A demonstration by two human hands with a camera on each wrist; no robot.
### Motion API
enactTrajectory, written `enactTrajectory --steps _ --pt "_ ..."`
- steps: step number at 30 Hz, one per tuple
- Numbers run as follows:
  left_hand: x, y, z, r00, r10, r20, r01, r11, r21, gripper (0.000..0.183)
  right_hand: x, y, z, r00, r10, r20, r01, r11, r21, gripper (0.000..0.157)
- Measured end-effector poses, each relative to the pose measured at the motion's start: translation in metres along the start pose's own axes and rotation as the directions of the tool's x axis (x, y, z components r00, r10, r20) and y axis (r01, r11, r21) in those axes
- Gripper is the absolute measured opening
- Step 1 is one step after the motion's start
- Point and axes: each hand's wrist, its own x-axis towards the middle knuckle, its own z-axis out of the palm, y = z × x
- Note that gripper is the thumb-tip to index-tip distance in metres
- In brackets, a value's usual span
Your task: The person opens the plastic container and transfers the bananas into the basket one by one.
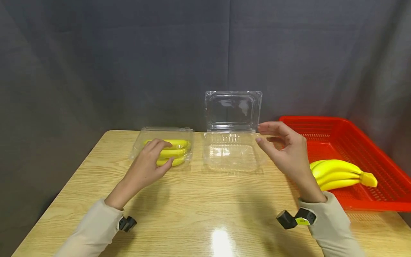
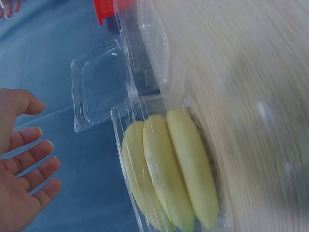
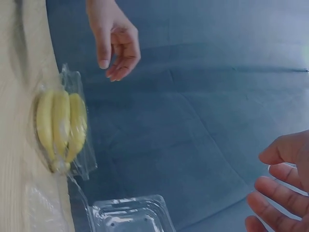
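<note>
A clear plastic clamshell box [image 1: 189,132] at the left of the table has its lid folded down over a bunch of yellow bananas [image 2: 166,169]. My left hand [image 1: 145,164] hovers above this box, fingers spread and loosely bent, and it grips nothing. To the right lies a second clear clamshell, its base [image 1: 231,162] flat on the wood and its lid [image 1: 232,109] standing up at the back. Beside the right edge of that clamshell, my right hand [image 1: 289,155] is raised with thumb and fingers apart, holding nothing.
A red plastic basket [image 1: 380,150] stands at the right side of the table, partly behind my right wrist. In it rests another bunch of bananas [image 1: 337,175]. Dark cloth [image 1: 160,64] hangs behind the wooden table [image 1: 192,214].
</note>
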Motion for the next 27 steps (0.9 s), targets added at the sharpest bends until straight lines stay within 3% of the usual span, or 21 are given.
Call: enactTrajectory --steps 16,27 --pt "-0.020 -0.016 -0.015 0.999 0.019 -0.051 -0.014 0.994 0.109 0.034 0.004 0.008 0.044 0.991 -0.109 0.080 0.113 0.993 -0.036 0.021" --pt "-0.027 -0.028 -0.022 0.997 0.020 -0.075 -0.009 0.990 0.138 0.038 0.002 0.019 0.074 0.964 -0.217 0.156 0.230 0.971 -0.067 0.021"
